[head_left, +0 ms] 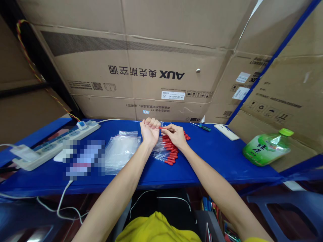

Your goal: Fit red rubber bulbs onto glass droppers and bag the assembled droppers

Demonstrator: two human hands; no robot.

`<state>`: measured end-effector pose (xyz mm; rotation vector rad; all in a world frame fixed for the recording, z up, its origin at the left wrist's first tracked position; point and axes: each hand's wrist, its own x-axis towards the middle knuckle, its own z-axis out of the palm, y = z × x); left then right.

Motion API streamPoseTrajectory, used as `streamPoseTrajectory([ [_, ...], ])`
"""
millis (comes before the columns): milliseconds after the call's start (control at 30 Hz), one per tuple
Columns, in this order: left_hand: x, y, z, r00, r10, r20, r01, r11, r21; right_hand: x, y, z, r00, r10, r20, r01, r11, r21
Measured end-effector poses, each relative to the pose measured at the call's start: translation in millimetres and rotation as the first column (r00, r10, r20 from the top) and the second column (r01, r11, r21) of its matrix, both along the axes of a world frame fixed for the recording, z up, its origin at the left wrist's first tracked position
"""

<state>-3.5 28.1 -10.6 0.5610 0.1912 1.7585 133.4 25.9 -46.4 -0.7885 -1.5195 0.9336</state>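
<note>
My right hand point(176, 135) pinches a slim red-ended piece point(163, 127) between thumb and fingertips, over the blue table. Its other end runs toward my left hand point(150, 131), whose fingers are curled closed with the palm turned up. What my left hand grips is hidden by its fingers. Below both hands lies a row of similar red-ended pieces point(171, 156) with thin clear shafts, red ends toward the right. A stack of clear plastic zip bags point(122, 153) lies left of my left forearm.
At the left are a white power strip point(60, 143) and a blurred-out phone point(84, 158) with a cable. A green-handled screwdriver point(204, 127), a white flat object point(226, 132) and a green-labelled bottle point(264, 148) lie to the right. A cardboard wall point(141, 50) closes the back.
</note>
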Motion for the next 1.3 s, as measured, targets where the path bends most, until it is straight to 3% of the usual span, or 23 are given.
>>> streamPoseTrajectory([
  [267,-2.1,0.5,1.2,0.999,0.015,0.039,-0.014,0.999,-0.035,-2.2,2.2,-2.9,1.0,-0.003,0.004,0.002,0.999,0.047],
  [500,-6.3,9.9,-4.0,0.999,0.007,0.035,-0.004,0.997,-0.079,8.0,6.7,-0.3,0.991,-0.075,0.111,0.06,0.99,0.128],
  [567,-13.2,18.1,-8.6,0.997,0.08,-0.003,-0.08,0.99,-0.118,17.1,9.9,3.1,0.974,-0.128,0.187,0.093,0.978,0.185],
  [633,-21.8,26.9,-15.2,0.96,0.226,-0.167,-0.257,0.946,-0.198,27.1,12.9,6.6,0.952,-0.155,0.265,0.097,0.971,0.22],
  [667,-26.1,30.8,-19.2,0.897,0.3,-0.325,-0.382,0.895,-0.228,31.7,14.2,8.1,0.939,-0.154,0.307,0.085,0.97,0.227],
  [700,-30.1,34.1,-23.6,0.776,0.353,-0.523,-0.518,0.829,-0.209,35.9,15.2,9.2,0.925,-0.15,0.348,0.07,0.97,0.232],
  [733,-33.4,36.6,-28.1,0.592,0.362,-0.72,-0.627,0.769,-0.129,39.2,16.1,9.8,0.908,-0.136,0.396,0.042,0.971,0.237],
  [767,-35.9,38.4,-32.8,0.382,0.325,-0.865,-0.668,0.744,-0.016,41.7,16.7,10.1,0.887,-0.117,0.447,0.005,0.97,0.244],
  [833,-38.2,40.4,-41.9,0.017,0.236,-0.971,-0.598,0.781,0.18,44.1,17.1,9.8,0.843,-0.069,0.533,-0.079,0.965,0.25],
  [867,-38.2,40.7,-46.0,-0.123,0.224,-0.967,-0.514,0.819,0.255,44.2,17.0,9.3,0.825,-0.045,0.563,-0.118,0.961,0.249],
  [933,-36.6,40.7,-52.3,-0.319,0.215,-0.923,-0.35,0.878,0.325,43.3,16.8,8.3,0.807,-0.011,0.591,-0.165,0.956,0.243],
  [1033,-33.4,38.9,-55.7,-0.484,0.2,-0.852,-0.181,0.93,0.321,42.4,18.6,6.9,0.816,-0.056,0.575,-0.12,0.957,0.263],
  [1133,-32.2,35.3,-53.0,-0.591,0.202,-0.781,-0.109,0.939,0.325,46.8,24.7,5.3,0.829,-0.179,0.53,0.011,0.953,0.303],
  [1233,-32.7,32.2,-48.8,-0.646,0.201,-0.737,-0.091,0.937,0.336,58.1,33.4,2.6,0.802,-0.346,0.487,0.197,0.923,0.332],
  [1300,-33.4,31.3,-46.9,-0.653,0.194,-0.732,-0.089,0.941,0.328,68.5,38.9,0.1,0.737,-0.457,0.498,0.321,0.885,0.337],
])
